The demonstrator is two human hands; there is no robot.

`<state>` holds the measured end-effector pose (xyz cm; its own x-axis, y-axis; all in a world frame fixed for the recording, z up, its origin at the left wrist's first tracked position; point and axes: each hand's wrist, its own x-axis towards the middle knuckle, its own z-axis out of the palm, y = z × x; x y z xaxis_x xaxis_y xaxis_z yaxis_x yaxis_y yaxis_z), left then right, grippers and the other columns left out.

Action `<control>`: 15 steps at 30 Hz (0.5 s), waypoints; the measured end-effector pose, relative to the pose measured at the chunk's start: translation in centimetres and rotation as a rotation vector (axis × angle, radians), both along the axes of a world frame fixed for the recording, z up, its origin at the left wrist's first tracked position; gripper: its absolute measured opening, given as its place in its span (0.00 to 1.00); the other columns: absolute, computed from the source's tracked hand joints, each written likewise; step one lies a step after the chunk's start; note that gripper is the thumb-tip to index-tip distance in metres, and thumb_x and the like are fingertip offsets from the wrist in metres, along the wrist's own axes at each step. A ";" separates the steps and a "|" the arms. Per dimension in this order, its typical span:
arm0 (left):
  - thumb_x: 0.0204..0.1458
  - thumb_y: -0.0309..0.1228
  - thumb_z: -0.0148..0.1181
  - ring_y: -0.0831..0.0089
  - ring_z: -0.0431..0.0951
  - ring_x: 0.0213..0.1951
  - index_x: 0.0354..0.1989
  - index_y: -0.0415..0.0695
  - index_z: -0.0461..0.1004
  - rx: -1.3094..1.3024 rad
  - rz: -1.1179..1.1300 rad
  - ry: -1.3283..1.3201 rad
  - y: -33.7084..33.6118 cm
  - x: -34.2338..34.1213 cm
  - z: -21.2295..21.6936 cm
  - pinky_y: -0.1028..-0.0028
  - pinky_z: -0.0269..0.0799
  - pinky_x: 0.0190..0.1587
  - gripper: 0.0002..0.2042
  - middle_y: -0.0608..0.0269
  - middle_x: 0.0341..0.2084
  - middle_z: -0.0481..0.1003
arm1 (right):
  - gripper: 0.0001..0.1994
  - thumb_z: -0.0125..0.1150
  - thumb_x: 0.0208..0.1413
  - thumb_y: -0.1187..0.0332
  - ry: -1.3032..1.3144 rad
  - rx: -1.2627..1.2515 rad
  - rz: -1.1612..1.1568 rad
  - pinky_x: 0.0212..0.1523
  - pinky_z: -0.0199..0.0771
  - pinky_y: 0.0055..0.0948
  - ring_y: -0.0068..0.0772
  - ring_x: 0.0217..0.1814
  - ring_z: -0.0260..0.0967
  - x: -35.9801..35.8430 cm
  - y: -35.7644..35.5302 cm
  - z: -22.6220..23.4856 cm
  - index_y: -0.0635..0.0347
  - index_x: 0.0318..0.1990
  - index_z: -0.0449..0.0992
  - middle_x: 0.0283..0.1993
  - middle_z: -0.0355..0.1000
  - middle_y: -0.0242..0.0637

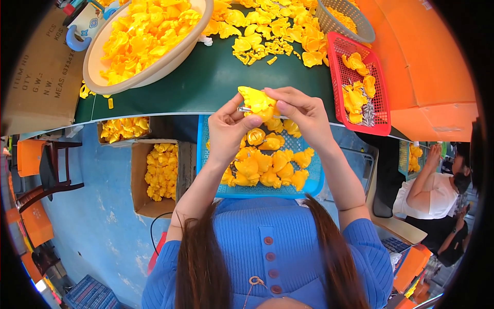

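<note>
Above the near edge of the green table [170, 98], both hands hold one yellow plastic part [253, 98]. My left hand [226, 127] pinches its left and lower side, next to a small metal pin [244, 109] that juts out. The fingers and thumb of my right hand [304, 110] close on its right side. Directly below, a blue basket [316, 177] holds several similar rounded yellow pieces [262, 165], some with metal bits showing. My fingers partly hide the held part, so its full shape is unclear.
A beige tub [170, 64] heaped with yellow parts stands at the left. Loose yellow pieces [257, 36] lie at the back. A red basket [378, 87] and a grey basket [355, 31] stand at the right. Cardboard boxes [139, 190] sit lower left. A person [429, 195] sits at right.
</note>
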<state>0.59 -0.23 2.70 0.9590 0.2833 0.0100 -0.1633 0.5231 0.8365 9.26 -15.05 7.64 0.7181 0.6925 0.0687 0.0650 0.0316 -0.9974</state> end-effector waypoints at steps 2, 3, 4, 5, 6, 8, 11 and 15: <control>0.45 0.23 0.64 0.75 0.75 0.41 0.57 0.29 0.58 -0.008 0.012 -0.014 0.0 0.0 -0.2 0.78 0.72 0.44 0.30 0.54 0.42 0.74 | 0.13 0.52 0.55 0.75 -0.011 0.012 0.018 0.50 0.65 0.24 0.26 0.50 0.66 -0.2 0.0 -0.1 0.62 0.48 0.74 0.48 0.69 0.40; 0.45 0.23 0.64 0.75 0.75 0.40 0.57 0.30 0.58 -0.016 0.025 -0.028 -0.1 0.1 -0.2 0.78 0.72 0.44 0.30 0.55 0.41 0.74 | 0.13 0.52 0.55 0.75 -0.056 0.040 0.014 0.51 0.65 0.25 0.27 0.50 0.65 -0.4 0.1 -0.5 0.62 0.48 0.74 0.48 0.69 0.40; 0.45 0.23 0.64 0.75 0.75 0.40 0.57 0.30 0.58 -0.016 0.023 -0.028 0.0 0.0 -0.3 0.78 0.72 0.44 0.30 0.55 0.41 0.74 | 0.13 0.53 0.54 0.75 -0.101 0.067 0.009 0.52 0.64 0.26 0.28 0.51 0.65 -0.5 0.2 -0.8 0.62 0.48 0.73 0.48 0.69 0.40; 0.44 0.23 0.64 0.74 0.76 0.40 0.57 0.30 0.58 -0.002 0.024 -0.021 0.0 0.0 -0.3 0.78 0.72 0.44 0.30 0.55 0.41 0.74 | 0.13 0.53 0.54 0.75 -0.101 0.067 0.007 0.52 0.64 0.26 0.28 0.51 0.65 -0.7 0.3 -1.0 0.62 0.48 0.73 0.48 0.69 0.40; 0.44 0.24 0.64 0.74 0.76 0.40 0.57 0.31 0.58 0.013 0.025 -0.014 0.0 -0.1 -0.4 0.78 0.72 0.44 0.30 0.55 0.41 0.74 | 0.14 0.53 0.54 0.75 -0.126 0.068 -0.002 0.52 0.64 0.26 0.28 0.51 0.65 -0.8 0.3 -1.2 0.62 0.49 0.73 0.48 0.69 0.40; 0.45 0.24 0.64 0.74 0.76 0.40 0.57 0.31 0.59 0.004 0.033 -0.029 -0.2 -0.1 -0.3 0.78 0.72 0.43 0.30 0.55 0.40 0.74 | 0.14 0.52 0.54 0.75 -0.150 0.069 -0.008 0.53 0.63 0.26 0.29 0.51 0.65 -1.1 0.4 -1.5 0.62 0.50 0.72 0.49 0.68 0.40; 0.45 0.24 0.64 0.75 0.76 0.39 0.56 0.32 0.59 -0.053 0.031 -0.033 -0.3 -0.1 -0.4 0.78 0.73 0.43 0.29 0.55 0.39 0.75 | 0.18 0.57 0.50 0.74 -0.283 0.067 -0.040 0.51 0.65 0.26 0.32 0.52 0.65 -1.8 0.5 -1.4 0.61 0.52 0.70 0.48 0.68 0.40; 0.47 0.23 0.62 0.76 0.76 0.38 0.55 0.33 0.60 -0.127 0.009 -0.013 -0.7 0.4 0.1 0.79 0.73 0.42 0.26 0.57 0.37 0.75 | 0.24 0.65 0.40 0.76 -0.713 -0.211 -0.169 0.49 0.66 0.27 0.35 0.51 0.66 -2.4 1.4 -0.8 0.62 0.50 0.70 0.47 0.69 0.42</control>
<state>1.02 -0.92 2.78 0.9563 0.2919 -0.0137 -0.1794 0.6234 0.7611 6.87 -13.64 6.83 0.6469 0.6271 0.4339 0.6826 -0.2226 -0.6960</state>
